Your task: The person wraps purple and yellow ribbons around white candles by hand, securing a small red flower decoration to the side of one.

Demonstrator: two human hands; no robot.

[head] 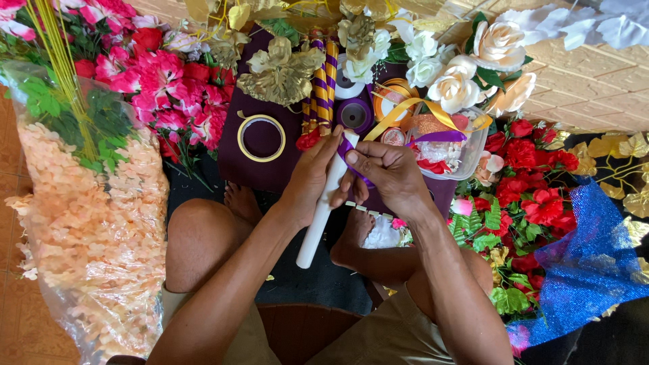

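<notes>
Nearest you, your bent knees and bare feet frame a white stick (323, 215), held slanted with its lower end toward your lap. Your left hand (312, 177) is wrapped around the stick's upper half, fingers closed on it. Your right hand (387, 177), just right of the stick, pinches a purple ribbon (346, 149) against the stick's top end, thumb and forefinger pressed together. Beyond the stick lies a dark purple cloth (263, 159) carrying a ring of yellow tape (261, 138) to the stick's far left, gold-and-purple wrapped sticks (319, 91) straight beyond it, and a purple ribbon spool (354, 115) beside those. Right of the stick sits a clear plastic tub (466, 155) of ribbons. Far left of the stick: a bag of peach petals (88, 230); farther, pink flowers (162, 88). Far right: red flowers (534, 176), blue glitter mesh (588, 263); farthest, cream roses (473, 67).
</notes>
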